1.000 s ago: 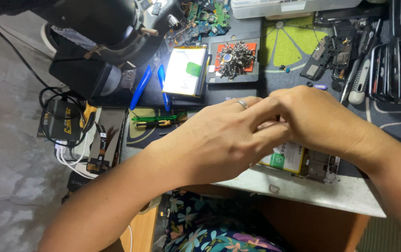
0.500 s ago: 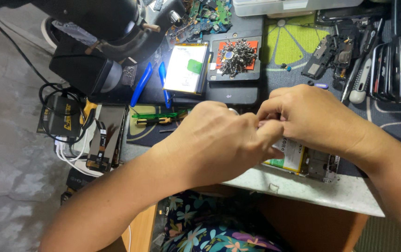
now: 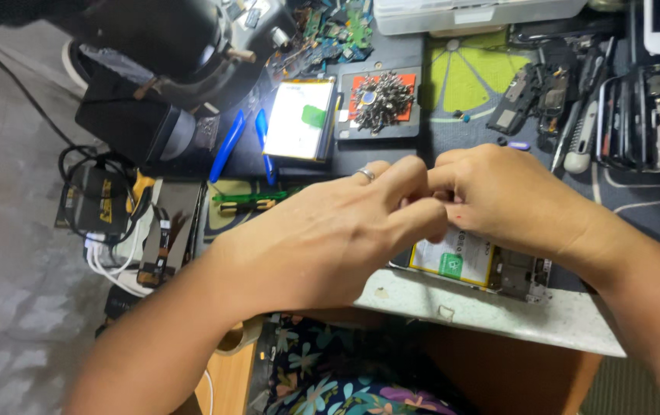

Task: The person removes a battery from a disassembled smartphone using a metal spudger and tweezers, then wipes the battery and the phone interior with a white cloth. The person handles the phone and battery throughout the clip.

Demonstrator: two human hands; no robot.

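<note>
My left hand, with a ring on one finger, and my right hand meet fingertip to fingertip above an opened phone lying near the table's front edge. The phone shows a white and yellow battery with a green label and bare circuitry on its right end. The fingers of both hands are pinched together at the meeting point; whatever is between them is hidden, too small to make out. Most of the phone is covered by the two hands.
A lit battery pack lies under a black microscope. Blue pry tools, a red pad heaped with screws, a green-yellow mat, phone frames and tools fill the back. Cables and a charger sit left.
Both hands have shifted slightly; my left hand's fingers have lifted and spread a little while the fingertips stay together over the phone.
</note>
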